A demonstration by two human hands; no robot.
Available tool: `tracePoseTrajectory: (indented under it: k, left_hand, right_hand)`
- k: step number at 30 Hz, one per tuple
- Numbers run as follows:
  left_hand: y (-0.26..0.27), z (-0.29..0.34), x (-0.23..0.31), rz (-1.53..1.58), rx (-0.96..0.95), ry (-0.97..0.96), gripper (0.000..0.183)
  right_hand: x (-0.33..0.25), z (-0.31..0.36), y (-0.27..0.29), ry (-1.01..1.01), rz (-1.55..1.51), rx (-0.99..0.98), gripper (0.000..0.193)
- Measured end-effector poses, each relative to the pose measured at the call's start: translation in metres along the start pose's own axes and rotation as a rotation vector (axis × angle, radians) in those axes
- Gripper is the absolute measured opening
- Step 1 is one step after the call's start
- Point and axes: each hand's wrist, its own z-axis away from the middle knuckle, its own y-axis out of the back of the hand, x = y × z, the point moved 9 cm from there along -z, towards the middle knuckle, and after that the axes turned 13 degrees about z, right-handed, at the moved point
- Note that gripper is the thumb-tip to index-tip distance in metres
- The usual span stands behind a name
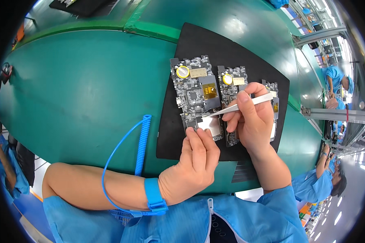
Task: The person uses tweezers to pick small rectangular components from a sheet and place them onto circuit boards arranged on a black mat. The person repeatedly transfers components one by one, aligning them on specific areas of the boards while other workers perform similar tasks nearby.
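A black circuit board (192,96) with a coin cell and an amber film patch lies in front of me. The fingers of my left hand (194,162) are bent together at its near edge, beside a shiny silver plate (211,125); the thumb is mostly hidden. My right hand (253,117) is closed around pale tweezers (247,103). Their tips point left and reach the board just above the silver plate. Behind the right hand lies a second circuit board (232,81), partly covered, with a third circuit board (275,106) to its right.
The boards lie on a black mat (198,40) on a green tabletop (81,93). A blue coiled cord (142,146) runs to the blue wrist strap (153,194) on my left arm. Metal frame bars (336,115) stand at the right, with co-workers in blue (318,180) beyond.
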Motion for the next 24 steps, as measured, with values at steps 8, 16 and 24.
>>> tracePoseTrajectory:
  k: [8, 16, 24]
  left_hand:
    - [-0.0027, 0.0005, 0.0014, -0.037, 0.018, -0.011, 0.052]
    - [-0.0018, 0.0003, -0.0003, -0.042, 0.015, -0.004, 0.051]
    - [0.0015, -0.0014, -0.0071, 0.010, -0.035, 0.030, 0.052]
  right_hand:
    - [-0.0025, 0.0009, -0.0023, 0.031, 0.114, 0.009, 0.022]
    - [-0.0047, -0.0001, -0.0042, 0.045, 0.140, 0.022, 0.021]
    - [-0.0059, 0.0006, -0.0051, 0.059, 0.147, 0.008, 0.021]
